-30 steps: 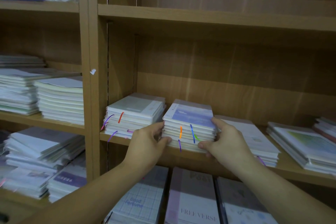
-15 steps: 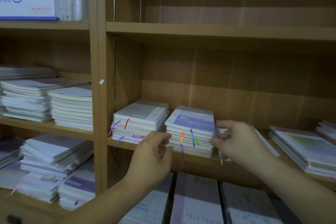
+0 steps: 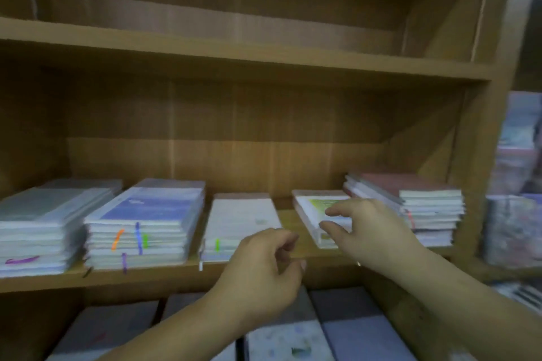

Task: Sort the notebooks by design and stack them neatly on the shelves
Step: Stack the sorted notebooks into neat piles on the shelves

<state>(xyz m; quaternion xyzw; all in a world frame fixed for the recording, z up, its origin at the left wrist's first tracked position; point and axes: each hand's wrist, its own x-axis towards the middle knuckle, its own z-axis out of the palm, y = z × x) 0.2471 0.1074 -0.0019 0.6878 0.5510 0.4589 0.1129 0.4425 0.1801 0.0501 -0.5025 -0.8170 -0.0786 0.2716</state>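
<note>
Wooden shelf (image 3: 181, 269): carried the notebook stacks in a row.
Left hand (image 3: 264, 272): my fingers hung loosely curled, gripping nothing.
Right hand (image 3: 372, 231): my fingers pinched the green-cover stack (image 3: 315, 205).

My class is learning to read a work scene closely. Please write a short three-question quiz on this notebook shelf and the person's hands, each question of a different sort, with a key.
1. True or false: the left hand holds a notebook.
2. Which stack does the right hand reach toward? A the blue-cover stack; B the green-cover stack; C the maroon-cover stack.
3. What colour is the mark on the front edge of the white-cover stack?
Key: 1 false; 2 B; 3 green.
</note>
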